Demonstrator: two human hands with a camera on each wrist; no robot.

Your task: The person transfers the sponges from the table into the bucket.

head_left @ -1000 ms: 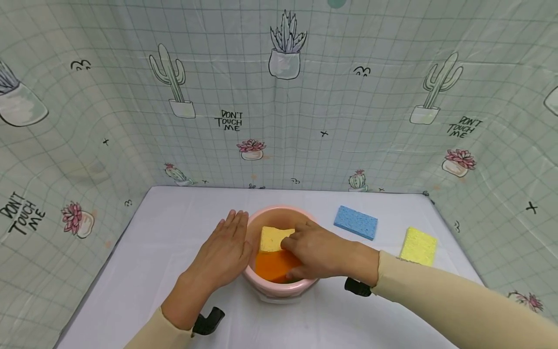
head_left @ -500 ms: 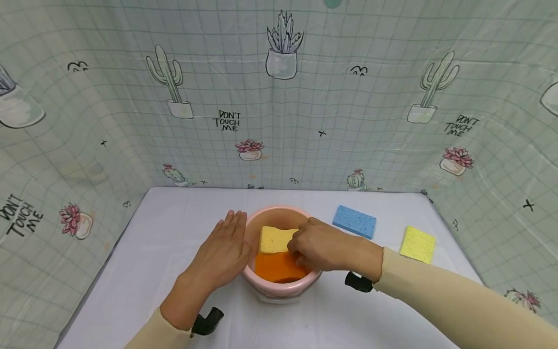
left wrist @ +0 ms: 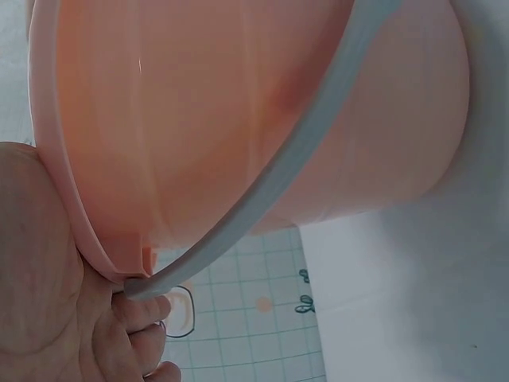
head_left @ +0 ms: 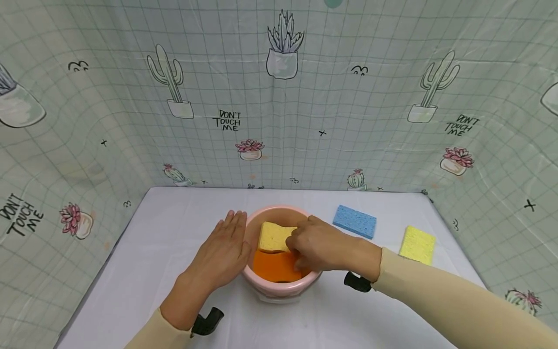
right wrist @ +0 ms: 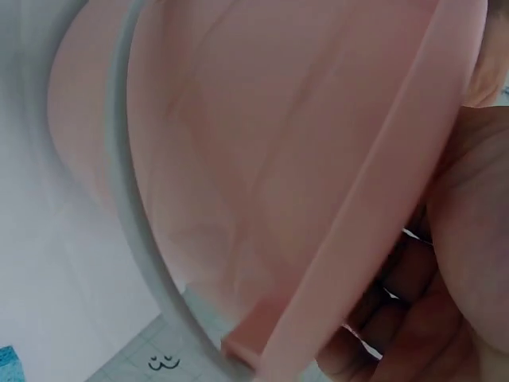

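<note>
In the head view a pink bucket [head_left: 279, 291] stands on the white table. Inside it a yellow sponge [head_left: 274, 236] sits behind an orange sponge [head_left: 273, 266]. My left hand [head_left: 224, 252] rests flat against the bucket's left rim, fingers straight. Over the right rim reaches my right hand [head_left: 320, 245], fingers curled, the thumb in front of the orange sponge's right end, which it appears to pinch. Its fingertips are hidden down between the two sponges. Both wrist views show the bucket's side and its grey handle [left wrist: 270, 175], not the sponges inside.
A blue sponge [head_left: 354, 222] lies on the table right of the bucket. Farther right is a light yellow sponge [head_left: 417, 245], close to my right sleeve. A patterned grid curtain [head_left: 322, 106] hangs behind the table and along both sides.
My right hand has drawn its thumb back from the bucket's front to the right end of the orange sponge. Both sponges have since shifted slightly left. The left hand stays at the rim.
</note>
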